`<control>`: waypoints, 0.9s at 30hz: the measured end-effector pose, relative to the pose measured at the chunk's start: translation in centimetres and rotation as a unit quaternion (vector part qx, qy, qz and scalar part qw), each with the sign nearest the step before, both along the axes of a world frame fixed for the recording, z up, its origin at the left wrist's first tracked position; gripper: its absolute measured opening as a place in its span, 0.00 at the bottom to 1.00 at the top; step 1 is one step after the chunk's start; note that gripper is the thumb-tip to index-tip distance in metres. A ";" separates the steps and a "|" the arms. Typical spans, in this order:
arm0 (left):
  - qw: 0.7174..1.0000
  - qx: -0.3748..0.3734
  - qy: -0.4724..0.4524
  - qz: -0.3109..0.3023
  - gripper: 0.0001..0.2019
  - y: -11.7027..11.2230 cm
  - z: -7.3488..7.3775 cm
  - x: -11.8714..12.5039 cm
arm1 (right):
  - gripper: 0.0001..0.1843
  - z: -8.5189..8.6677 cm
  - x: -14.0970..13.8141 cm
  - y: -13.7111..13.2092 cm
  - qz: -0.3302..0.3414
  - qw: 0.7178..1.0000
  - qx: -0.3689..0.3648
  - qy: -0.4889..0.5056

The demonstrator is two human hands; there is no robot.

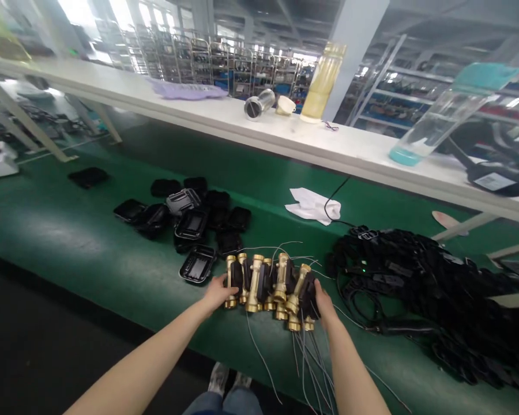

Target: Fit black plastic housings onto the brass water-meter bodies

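Note:
A row of several brass fittings with black housings point(268, 283) lies on the green belt point(69, 230) near its front edge, thin grey wires point(303, 357) trailing from them over the edge. My left hand point(218, 293) presses against the left end of the row, thumb on the outermost fitting. My right hand point(322, 302) clasps the right end, fingers around the last black housing. Both hands squeeze the row together from its two sides.
Several black plastic covers point(190, 219) lie behind the fittings. A heap of black cables and parts point(436, 288) fills the right. A white cloth point(313, 204) lies further back. On the white shelf point(199, 109) stand a yellow bottle point(322, 83), a clear bottle point(445, 118), a metal cup point(259, 105).

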State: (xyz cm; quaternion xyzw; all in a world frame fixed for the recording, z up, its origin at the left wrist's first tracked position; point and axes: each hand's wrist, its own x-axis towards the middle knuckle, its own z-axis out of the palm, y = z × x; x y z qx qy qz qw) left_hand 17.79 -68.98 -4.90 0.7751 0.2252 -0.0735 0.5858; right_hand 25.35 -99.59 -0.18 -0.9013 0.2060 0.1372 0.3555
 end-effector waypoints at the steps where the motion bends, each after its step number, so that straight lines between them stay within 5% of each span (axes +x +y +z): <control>1: 0.999 0.042 -0.024 0.006 0.26 0.9 0.0 -0.6 | 0.35 0.6 -0.5 -0.1 -0.005 1.000 -0.023 0.003; 5: 0.971 0.226 -0.082 0.002 0.28 4.2 -0.1 -3.6 | 0.30 2.1 -4.1 1.0 -0.010 0.985 -0.108 -0.136; 8: 0.927 0.366 -0.071 -0.031 0.27 5.3 -0.5 -5.1 | 0.20 1.5 -7.6 4.7 0.107 0.958 -0.025 -0.265; 12: 0.905 0.416 -0.057 -0.064 0.28 5.7 -1.1 -4.9 | 0.19 -0.3 -9.9 12.0 0.299 0.916 0.069 -0.259; 16: 0.886 0.449 -0.048 -0.103 0.26 7.0 -1.0 -4.0 | 0.27 -0.9 -8.8 18.4 0.368 0.907 -0.035 -0.199; 22: 0.862 0.473 -0.054 -0.173 0.15 12.2 -1.0 -4.0 | 0.37 -2.8 -7.6 24.2 0.340 0.904 -0.209 -0.154; 27: 0.869 0.420 -0.103 -0.242 0.13 19.2 -2.0 -4.7 | 0.32 -5.5 -9.3 28.3 0.283 0.919 -0.221 -0.164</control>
